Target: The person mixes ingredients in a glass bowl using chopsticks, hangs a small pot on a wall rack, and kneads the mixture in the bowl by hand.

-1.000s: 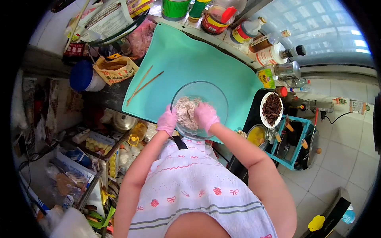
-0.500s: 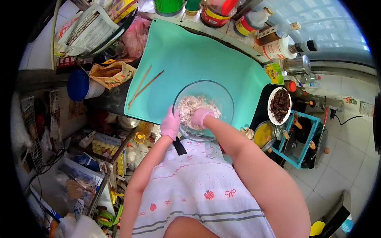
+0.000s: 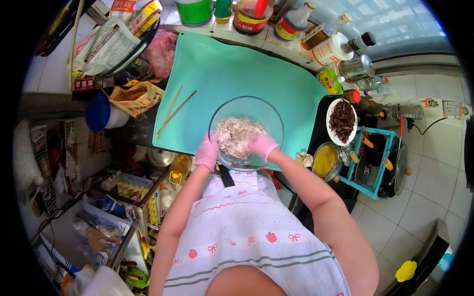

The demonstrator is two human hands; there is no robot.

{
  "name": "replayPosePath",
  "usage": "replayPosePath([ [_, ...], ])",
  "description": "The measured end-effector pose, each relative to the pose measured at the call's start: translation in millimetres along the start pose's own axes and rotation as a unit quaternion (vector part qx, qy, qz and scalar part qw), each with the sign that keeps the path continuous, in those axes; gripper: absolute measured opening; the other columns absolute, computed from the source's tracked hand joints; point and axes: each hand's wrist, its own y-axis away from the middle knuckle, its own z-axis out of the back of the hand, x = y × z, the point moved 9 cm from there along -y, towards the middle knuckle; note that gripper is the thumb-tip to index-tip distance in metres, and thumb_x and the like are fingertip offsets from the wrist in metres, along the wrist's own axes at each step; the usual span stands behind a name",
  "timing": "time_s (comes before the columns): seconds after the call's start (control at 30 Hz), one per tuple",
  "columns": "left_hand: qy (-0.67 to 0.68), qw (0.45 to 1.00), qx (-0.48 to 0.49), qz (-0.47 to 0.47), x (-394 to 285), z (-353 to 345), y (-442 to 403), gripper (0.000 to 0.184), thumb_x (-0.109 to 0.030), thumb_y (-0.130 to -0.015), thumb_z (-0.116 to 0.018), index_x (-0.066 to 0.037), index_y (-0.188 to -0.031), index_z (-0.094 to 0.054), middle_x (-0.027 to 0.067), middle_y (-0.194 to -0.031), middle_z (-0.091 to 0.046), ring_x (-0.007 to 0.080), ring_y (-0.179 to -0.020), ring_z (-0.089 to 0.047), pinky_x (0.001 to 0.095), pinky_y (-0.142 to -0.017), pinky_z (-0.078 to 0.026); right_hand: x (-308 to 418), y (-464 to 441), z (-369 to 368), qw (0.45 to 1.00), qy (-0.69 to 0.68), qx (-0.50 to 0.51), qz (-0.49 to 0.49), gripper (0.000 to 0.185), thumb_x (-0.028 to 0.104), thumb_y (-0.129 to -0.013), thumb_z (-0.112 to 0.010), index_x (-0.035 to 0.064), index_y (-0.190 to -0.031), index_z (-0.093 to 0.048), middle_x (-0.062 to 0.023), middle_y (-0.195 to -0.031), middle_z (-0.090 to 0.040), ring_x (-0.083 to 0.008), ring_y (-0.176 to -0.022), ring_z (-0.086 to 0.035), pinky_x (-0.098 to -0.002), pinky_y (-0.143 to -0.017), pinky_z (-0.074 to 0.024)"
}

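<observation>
A clear glass bowl (image 3: 274, 111) stands at the front edge of a turquoise mat (image 3: 237, 69). Inside it lies a crumbly, pale pinkish flour mixture (image 3: 236, 135). My left hand (image 3: 207, 151), in a pink glove, grips the bowl's left rim. My right hand (image 3: 263, 146), also gloved in pink, is inside the bowl at the right side of the mixture. Its fingers are curled, their tips partly hidden, so what they hold cannot be made out. Two chopsticks (image 3: 178, 111) rest on the mat's left part.
Bottles and jars (image 3: 290, 23) line the tiled ledge behind the mat. At right are a white plate (image 3: 330, 129) of dark strips, a bowl of yellow liquid (image 3: 324, 163) and a blue basket (image 3: 368, 189). An open paper bag (image 3: 137, 101) and a blue-lidded tub (image 3: 98, 113) stand left.
My right hand has moved from the middle of the mixture towards the bowl's right side. My left hand stays at the left rim. The whole view has shifted slightly.
</observation>
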Motion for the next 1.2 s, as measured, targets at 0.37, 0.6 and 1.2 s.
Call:
replayPosePath([
  [0.37,-0.008,0.999,0.008,0.033,-0.8,2.6,3.2,0.052,-0.047,-0.095,-0.036,-0.012,-0.133,-0.042,0.0246,-0.112,-0.06,0.0452,-0.097,-0.058,0.0518,-0.084,-0.045,20.2,-55.4,-44.6,0.99,0.006,0.141,-0.009,0.034,0.024,-0.07,-0.059,0.0019,-0.094,-0.071,-0.021,-0.1,-0.067,-0.0349,-0.092,-0.066,-0.0411,-0.08,-0.0517],
  [0.6,-0.014,0.999,-0.006,0.029,-3.3,4.7,7.0,0.05,-0.046,-0.095,-0.036,-0.012,-0.131,-0.044,0.0257,-0.111,-0.06,0.0464,-0.097,-0.058,0.0524,-0.084,-0.045,31.1,-34.8,-11.5,0.996,-0.024,0.059,-0.068,0.036,0.024,-0.071,-0.058,0.0021,-0.096,-0.07,-0.0199,-0.102,-0.067,-0.0346,-0.095,-0.065,-0.0395,-0.082,-0.0511],
  [1.2,-0.012,1.0,-0.005,0.004,-3.6,6.7,2.6,0.051,-0.048,-0.096,-0.031,-0.009,-0.125,-0.045,0.0285,-0.1,-0.062,0.0478,-0.094,-0.058,0.0526,-0.081,-0.044,-44.1,-27.1,10.3,0.969,-0.168,-0.168,-0.063,0.021,0.023,-0.084,-0.061,0.0045,-0.092,-0.066,-0.0189,-0.106,-0.061,-0.038,-0.1,-0.058,-0.0426,-0.081,-0.0493],
])
